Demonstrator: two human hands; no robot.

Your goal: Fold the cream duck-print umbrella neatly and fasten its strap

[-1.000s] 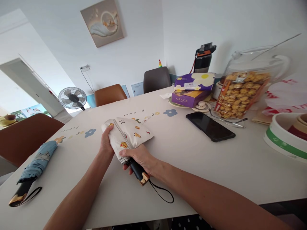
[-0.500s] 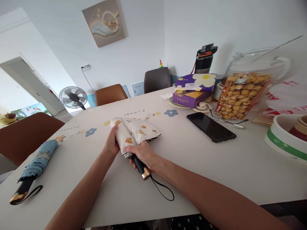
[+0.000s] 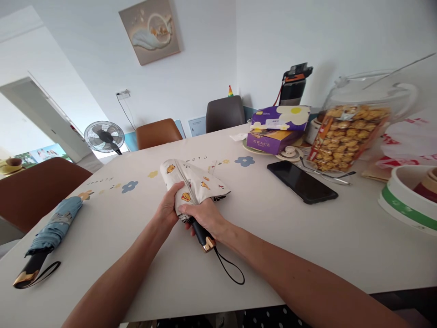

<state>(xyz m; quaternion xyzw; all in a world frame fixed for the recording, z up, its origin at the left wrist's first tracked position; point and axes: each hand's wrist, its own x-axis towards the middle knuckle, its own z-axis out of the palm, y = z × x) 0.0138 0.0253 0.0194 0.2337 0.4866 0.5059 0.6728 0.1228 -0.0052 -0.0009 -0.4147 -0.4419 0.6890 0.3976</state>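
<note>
Holds a white umbrella (image 3: 197, 184) with a cartoon print over the middle of the counter (image 3: 174, 278), partly folded, with a flap of cloth spread loose toward the right. Clamps the left grip (image 3: 172, 202) on the cloth along its left side. Clamps the right grip (image 3: 205, 214) around the gathered lower cloth, just beside the left, at the top of the black handle (image 3: 202, 233). Cannot tell whether cloth meets counter beneath. Includes a furled blue umbrella (image 3: 56, 228) lying well apart at the left, plus a black phone (image 3: 302, 182) near glasses (image 3: 327, 173) at the right.
</note>
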